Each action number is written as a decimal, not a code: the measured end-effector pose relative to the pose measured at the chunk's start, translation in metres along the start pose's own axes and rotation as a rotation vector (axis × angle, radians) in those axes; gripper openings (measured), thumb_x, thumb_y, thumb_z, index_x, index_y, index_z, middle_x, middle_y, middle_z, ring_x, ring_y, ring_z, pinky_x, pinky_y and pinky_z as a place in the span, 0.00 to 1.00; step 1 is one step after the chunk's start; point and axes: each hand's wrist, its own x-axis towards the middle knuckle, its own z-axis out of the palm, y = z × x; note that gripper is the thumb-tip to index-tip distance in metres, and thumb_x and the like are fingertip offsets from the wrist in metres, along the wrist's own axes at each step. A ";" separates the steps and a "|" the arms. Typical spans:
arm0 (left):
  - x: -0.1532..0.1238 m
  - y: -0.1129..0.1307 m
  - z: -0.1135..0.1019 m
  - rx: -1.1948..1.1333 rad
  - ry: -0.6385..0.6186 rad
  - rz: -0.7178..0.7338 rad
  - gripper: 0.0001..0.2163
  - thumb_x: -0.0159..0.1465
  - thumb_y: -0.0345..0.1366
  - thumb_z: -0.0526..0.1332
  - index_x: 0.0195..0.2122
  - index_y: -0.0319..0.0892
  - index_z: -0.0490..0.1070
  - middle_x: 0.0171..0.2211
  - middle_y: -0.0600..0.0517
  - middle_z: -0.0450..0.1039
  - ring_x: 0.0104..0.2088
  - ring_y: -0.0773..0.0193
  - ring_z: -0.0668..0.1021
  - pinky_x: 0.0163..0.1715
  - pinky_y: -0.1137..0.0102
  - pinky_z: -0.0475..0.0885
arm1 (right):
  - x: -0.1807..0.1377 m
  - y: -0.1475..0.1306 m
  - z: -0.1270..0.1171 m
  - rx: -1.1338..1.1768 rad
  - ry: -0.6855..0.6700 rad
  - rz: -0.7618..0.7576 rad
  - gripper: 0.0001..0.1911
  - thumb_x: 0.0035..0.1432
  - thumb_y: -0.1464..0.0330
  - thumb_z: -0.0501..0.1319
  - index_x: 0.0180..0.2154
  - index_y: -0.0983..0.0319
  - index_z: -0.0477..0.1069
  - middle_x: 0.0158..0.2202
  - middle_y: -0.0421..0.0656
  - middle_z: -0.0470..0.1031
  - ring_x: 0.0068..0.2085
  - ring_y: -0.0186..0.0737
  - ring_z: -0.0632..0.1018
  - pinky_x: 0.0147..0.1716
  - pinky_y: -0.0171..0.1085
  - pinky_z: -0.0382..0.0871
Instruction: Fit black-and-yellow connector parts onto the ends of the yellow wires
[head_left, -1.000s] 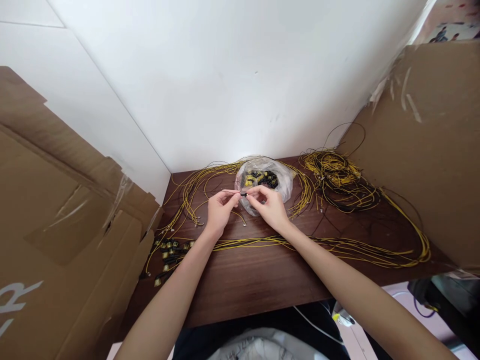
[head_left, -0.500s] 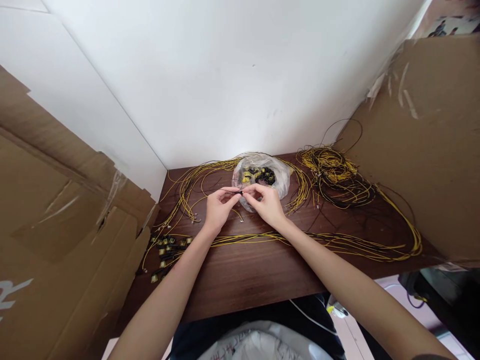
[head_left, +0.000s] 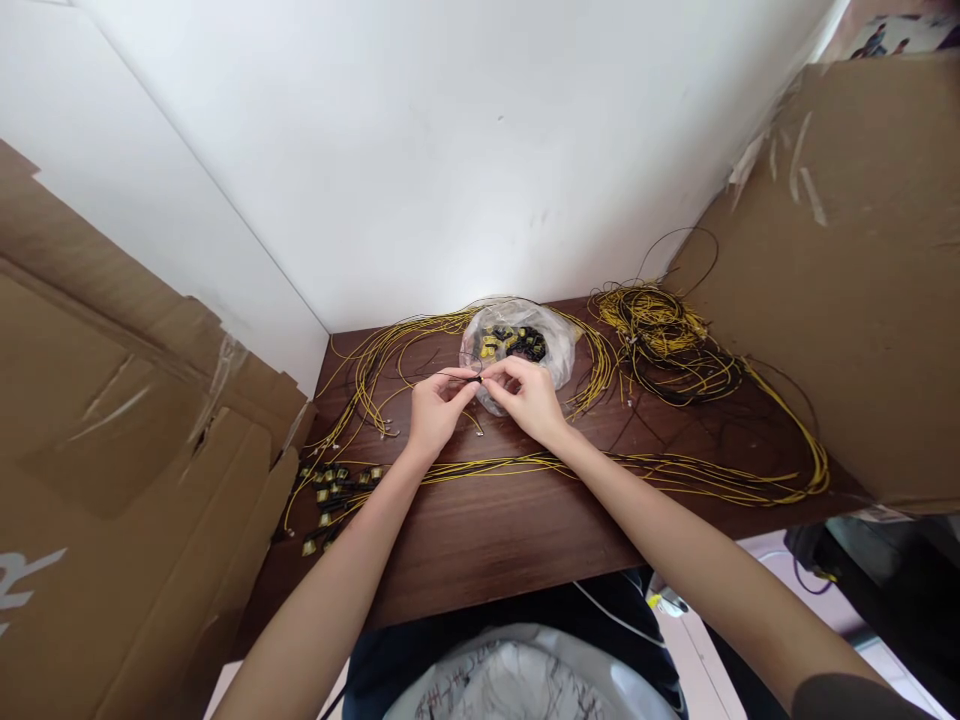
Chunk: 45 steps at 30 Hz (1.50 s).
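My left hand [head_left: 439, 405] pinches a thin black wire [head_left: 454, 378] close to its end. Against it, the thumb and fingers of my right hand [head_left: 527, 398] close on a small black connector piece [head_left: 478, 379], so both sets of fingertips nearly meet. The exact shape of that piece is too small to tell. Just behind my hands sits an open clear plastic bag [head_left: 559, 340] with several black and yellow small parts [head_left: 517, 342] inside. A yellow wire with a metal tip [head_left: 478, 428] lies below my fingers.
Yellow and black wires [head_left: 367, 370] curve around the bag on the brown table [head_left: 480, 560]. A tangled wire heap [head_left: 660, 330] lies back right. Wires with yellow-black connectors [head_left: 325, 495] run across the front. Cardboard [head_left: 112, 450] stands left, more cardboard [head_left: 847, 280] right, a white wall [head_left: 465, 150] behind.
The view has shifted slightly. My hands stay together at the same spot over the bag's front edge, with only small finger movement around the black piece.
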 end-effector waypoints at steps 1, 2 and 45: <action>0.000 0.000 0.000 0.006 -0.003 0.001 0.08 0.50 0.33 0.66 0.32 0.38 0.75 0.33 0.48 0.78 0.32 0.64 0.78 0.35 0.70 0.72 | 0.000 0.000 0.000 0.002 -0.004 0.003 0.06 0.55 0.70 0.58 0.32 0.63 0.73 0.29 0.41 0.73 0.28 0.33 0.71 0.29 0.33 0.65; 0.000 -0.001 0.000 0.013 -0.006 0.003 0.08 0.50 0.33 0.66 0.32 0.38 0.75 0.33 0.48 0.78 0.32 0.64 0.78 0.35 0.71 0.72 | 0.000 0.001 0.000 0.007 -0.007 0.006 0.05 0.55 0.70 0.58 0.32 0.63 0.73 0.28 0.41 0.73 0.28 0.33 0.71 0.29 0.33 0.65; 0.001 -0.002 0.000 0.042 -0.017 -0.001 0.10 0.49 0.33 0.66 0.33 0.37 0.74 0.33 0.48 0.77 0.29 0.65 0.77 0.33 0.70 0.72 | 0.001 0.002 0.000 -0.012 0.001 -0.056 0.03 0.55 0.72 0.58 0.31 0.63 0.71 0.30 0.41 0.74 0.30 0.34 0.72 0.30 0.33 0.66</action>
